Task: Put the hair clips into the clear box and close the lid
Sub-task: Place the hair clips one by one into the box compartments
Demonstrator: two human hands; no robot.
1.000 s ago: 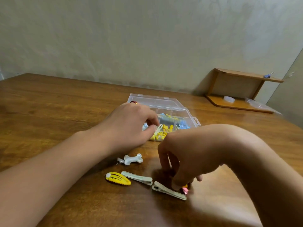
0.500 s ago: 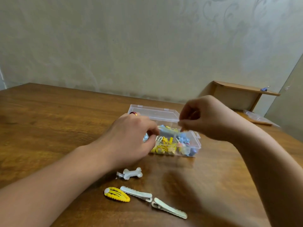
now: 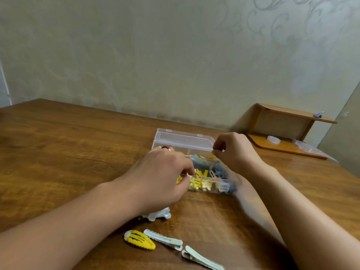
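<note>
The clear box [image 3: 224, 187] stands open mid-table, its lid [image 3: 183, 140] tipped back, with several yellow and blue hair clips inside. My left hand [image 3: 161, 178] grips the box's front left rim. My right hand [image 3: 235, 151] hovers over the box's right rear with its fingertips pinched on a small hair clip that the fingers mostly hide. Loose on the table in front of the box lie a white bone-shaped clip [image 3: 158, 215], a yellow striped snap clip [image 3: 139, 239] and two pale green alligator clips [image 3: 163, 239] [image 3: 202, 259].
A small wooden shelf [image 3: 288, 121] stands at the back right against the wall, with a white lid and a plastic bag on its base. The wooden table [image 3: 68, 152] runs to the wall behind the box.
My right hand picked a small clip off the table near the alligator clips and carried it up over the box, then sank slightly. My left hand stayed on the box.
</note>
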